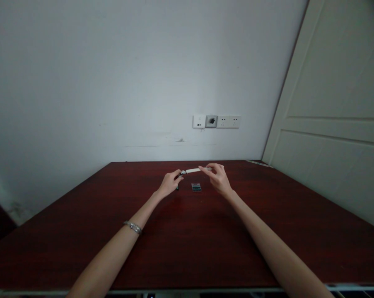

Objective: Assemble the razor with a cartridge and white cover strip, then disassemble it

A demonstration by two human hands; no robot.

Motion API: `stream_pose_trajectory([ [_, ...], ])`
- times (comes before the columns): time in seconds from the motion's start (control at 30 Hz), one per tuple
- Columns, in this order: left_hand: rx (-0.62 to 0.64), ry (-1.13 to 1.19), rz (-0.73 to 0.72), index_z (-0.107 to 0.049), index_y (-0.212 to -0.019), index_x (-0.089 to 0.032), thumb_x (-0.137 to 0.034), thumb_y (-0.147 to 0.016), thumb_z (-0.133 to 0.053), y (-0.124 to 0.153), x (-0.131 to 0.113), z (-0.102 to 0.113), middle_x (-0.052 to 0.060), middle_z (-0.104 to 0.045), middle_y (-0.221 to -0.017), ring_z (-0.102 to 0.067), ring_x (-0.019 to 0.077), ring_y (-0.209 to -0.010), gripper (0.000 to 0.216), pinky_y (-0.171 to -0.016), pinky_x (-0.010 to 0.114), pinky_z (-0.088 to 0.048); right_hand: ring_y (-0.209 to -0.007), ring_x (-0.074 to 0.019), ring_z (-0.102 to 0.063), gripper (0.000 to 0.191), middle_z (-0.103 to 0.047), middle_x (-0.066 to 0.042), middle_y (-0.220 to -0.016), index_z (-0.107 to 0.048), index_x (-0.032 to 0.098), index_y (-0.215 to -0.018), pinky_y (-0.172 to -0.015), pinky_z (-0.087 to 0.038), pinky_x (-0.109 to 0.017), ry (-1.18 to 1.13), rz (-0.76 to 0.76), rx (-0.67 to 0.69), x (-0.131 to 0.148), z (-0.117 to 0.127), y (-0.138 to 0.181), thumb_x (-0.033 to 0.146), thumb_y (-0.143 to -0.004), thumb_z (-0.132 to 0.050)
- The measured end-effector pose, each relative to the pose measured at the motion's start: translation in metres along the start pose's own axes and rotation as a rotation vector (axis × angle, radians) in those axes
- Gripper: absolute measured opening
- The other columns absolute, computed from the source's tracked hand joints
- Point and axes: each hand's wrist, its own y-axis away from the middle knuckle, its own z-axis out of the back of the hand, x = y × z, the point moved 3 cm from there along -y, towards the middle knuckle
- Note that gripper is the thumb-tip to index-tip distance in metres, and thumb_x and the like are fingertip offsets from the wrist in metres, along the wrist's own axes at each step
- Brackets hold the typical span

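Because both arms stretch far forward, the work happens at the far part of the dark red surface (pixel 187 248), well away from the body. A slim white stick-like thing (pixel 193 170) is held level above it, so each end is free for one hand. Left hand (pixel 170 183) pinches the metal-looking end, right hand (pixel 218 178) closes its fingertips on the other end, wrist bent down. Just below, between the hands, a small dark box (pixel 196 187) lies flat.
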Motion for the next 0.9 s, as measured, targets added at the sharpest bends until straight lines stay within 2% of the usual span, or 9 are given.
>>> stream_pose_trajectory([
  [0.13,-0.002,-0.004,0.003,-0.06,-0.09,-0.016,-0.025,-0.08,-0.053,0.0,-0.001,-0.003,0.001,-0.063,-0.075,-0.055,0.012,-0.065,0.015,-0.063,0.019,-0.038,-0.093,-0.0171,-0.048,0.057,-0.053,-0.006,-0.102,-0.047,0.038,-0.127,-0.081,-0.037,-0.035,-0.022,0.02,0.021,0.006,-0.002,-0.002,0.001,-0.084,-0.041],
  [0.23,-0.016,0.007,0.0,-0.06,-0.09,-0.016,-0.026,-0.08,-0.053,-0.001,0.0,-0.002,0.001,-0.063,-0.076,-0.055,0.012,-0.067,0.016,-0.063,0.019,-0.038,-0.093,-0.0169,-0.048,0.056,-0.053,-0.006,-0.101,-0.047,0.038,-0.126,-0.081,-0.037,-0.035,-0.003,0.029,0.032,-0.001,-0.001,0.003,0.001,-0.084,-0.04],
  [0.33,-0.049,0.031,-0.005,-0.06,-0.09,-0.015,-0.028,-0.081,-0.052,-0.002,0.003,0.0,0.001,-0.062,-0.076,-0.055,0.0121,-0.067,0.017,-0.064,0.019,-0.039,-0.091,-0.0165,-0.048,0.056,-0.053,-0.006,-0.099,-0.049,0.038,-0.125,-0.081,-0.037,-0.036,0.029,0.0,0.006,-0.011,0.001,0.006,0.001,-0.084,-0.04],
  [0.43,-0.054,0.054,-0.02,-0.059,-0.089,-0.014,-0.028,-0.081,-0.052,-0.002,0.004,-0.001,0.001,-0.062,-0.076,-0.055,0.012,-0.067,0.018,-0.064,0.019,-0.039,-0.09,-0.0157,-0.049,0.056,-0.053,-0.006,-0.099,-0.049,0.038,-0.125,-0.081,-0.038,-0.034,0.006,-0.048,-0.029,-0.009,0.0,0.005,0.001,-0.084,-0.041],
  [0.57,-0.033,0.045,-0.014,-0.059,-0.087,-0.015,-0.027,-0.081,-0.052,-0.002,-0.001,-0.003,0.0,-0.061,-0.073,-0.053,0.0112,-0.064,0.016,-0.062,0.019,-0.038,-0.092,-0.0158,-0.049,0.057,-0.053,-0.005,-0.101,-0.047,0.039,-0.126,-0.082,-0.039,-0.034,-0.036,-0.041,-0.001,0.0,-0.006,0.004,0.002,-0.083,-0.042],
  [0.67,-0.03,0.038,-0.002,-0.059,-0.086,-0.015,-0.027,-0.08,-0.052,-0.002,-0.007,-0.001,0.001,-0.062,-0.074,-0.054,0.0116,-0.065,0.015,-0.063,0.019,-0.038,-0.09,-0.0154,-0.05,0.057,-0.053,-0.005,-0.1,-0.047,0.038,-0.126,-0.081,-0.04,-0.033,-0.024,-0.048,0.016,-0.005,-0.006,0.008,0.001,-0.083,-0.04],
  [0.77,-0.036,0.053,-0.004,-0.059,-0.087,-0.016,-0.028,-0.08,-0.052,-0.003,-0.012,0.002,0.001,-0.063,-0.077,-0.056,0.0128,-0.069,0.016,-0.067,0.02,-0.039,-0.09,-0.0157,-0.05,0.056,-0.053,-0.005,-0.099,-0.049,0.038,-0.125,-0.081,-0.04,-0.034,-0.018,-0.104,-0.006,-0.01,-0.004,0.009,0.001,-0.083,-0.039],
  [0.9,-0.021,0.043,0.022,-0.06,-0.092,-0.016,-0.028,-0.08,-0.052,-0.004,-0.014,0.0,0.002,-0.064,-0.079,-0.056,0.0132,-0.069,0.018,-0.067,0.02,-0.039,-0.09,-0.0162,-0.05,0.058,-0.053,-0.005,-0.1,-0.047,0.039,-0.126,-0.081,-0.04,-0.035,-0.085,-0.121,-0.04,0.0,-0.004,0.002,0.001,-0.083,-0.039],
])
